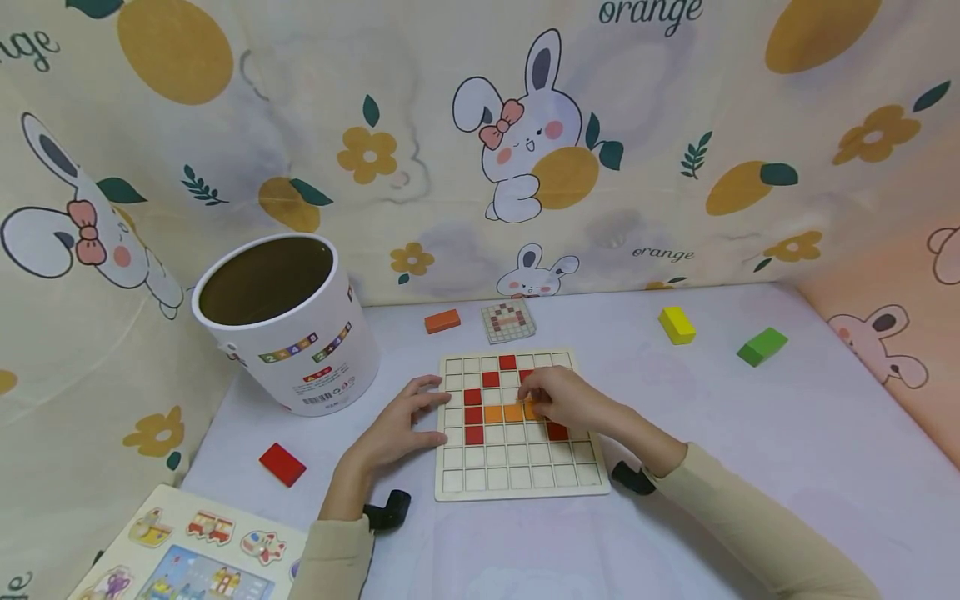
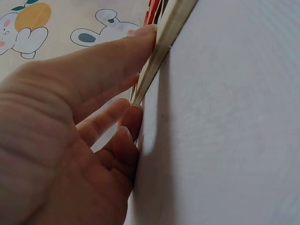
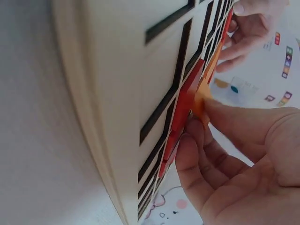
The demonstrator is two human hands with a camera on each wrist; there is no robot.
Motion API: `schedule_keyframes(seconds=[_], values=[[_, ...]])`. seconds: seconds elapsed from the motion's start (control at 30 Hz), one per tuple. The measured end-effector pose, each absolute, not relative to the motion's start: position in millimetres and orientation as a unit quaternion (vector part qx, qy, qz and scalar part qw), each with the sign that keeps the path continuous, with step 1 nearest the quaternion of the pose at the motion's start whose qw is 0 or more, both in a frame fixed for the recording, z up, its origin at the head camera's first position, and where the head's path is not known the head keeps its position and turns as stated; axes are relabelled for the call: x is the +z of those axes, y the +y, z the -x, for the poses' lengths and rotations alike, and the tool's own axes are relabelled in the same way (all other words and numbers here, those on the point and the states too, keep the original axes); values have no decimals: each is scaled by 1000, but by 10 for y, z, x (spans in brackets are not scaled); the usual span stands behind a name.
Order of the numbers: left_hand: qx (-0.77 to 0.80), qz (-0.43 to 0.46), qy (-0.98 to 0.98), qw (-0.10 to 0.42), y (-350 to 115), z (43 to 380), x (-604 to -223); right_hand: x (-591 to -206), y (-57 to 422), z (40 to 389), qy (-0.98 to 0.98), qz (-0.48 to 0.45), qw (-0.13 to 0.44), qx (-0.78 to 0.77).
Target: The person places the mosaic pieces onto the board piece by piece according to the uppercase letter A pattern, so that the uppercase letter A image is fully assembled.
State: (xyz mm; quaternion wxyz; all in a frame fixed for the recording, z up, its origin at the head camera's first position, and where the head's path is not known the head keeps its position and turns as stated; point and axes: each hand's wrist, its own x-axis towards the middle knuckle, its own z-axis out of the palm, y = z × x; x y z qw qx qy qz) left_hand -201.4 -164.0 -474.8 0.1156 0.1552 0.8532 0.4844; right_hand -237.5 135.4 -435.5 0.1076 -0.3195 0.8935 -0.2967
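Note:
A pale wooden grid board (image 1: 487, 493) lies on the white table, with square red tiles (image 1: 473, 414) and a row of orange tiles (image 1: 513, 413) set in its cells. My left hand (image 1: 393, 427) rests against the board's left edge, thumb and fingertips touching the rim. Over the right part of the orange row is my right hand (image 1: 566, 397), its thumb and fingers pinching an orange tile (image 3: 201, 104). In the right wrist view that tile stands tilted beside a red tile (image 3: 186, 101). The right fingers hide some cells in the head view.
Behind the board lie a small pattern card (image 1: 509, 322) and an orange block (image 1: 442, 321). A yellow block (image 1: 678, 325) and a green block (image 1: 762, 347) sit right. Leftward are a white bucket (image 1: 352, 375), a red block (image 1: 282, 464) and a picture board (image 1: 176, 502).

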Motion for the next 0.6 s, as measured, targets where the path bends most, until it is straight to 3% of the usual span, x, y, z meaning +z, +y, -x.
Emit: schedule_keyframes(seconds=[0.6], values=[[490, -142, 852, 121, -1643, 2001, -4701, -4364, 1366, 2310, 915, 321, 59, -238]])
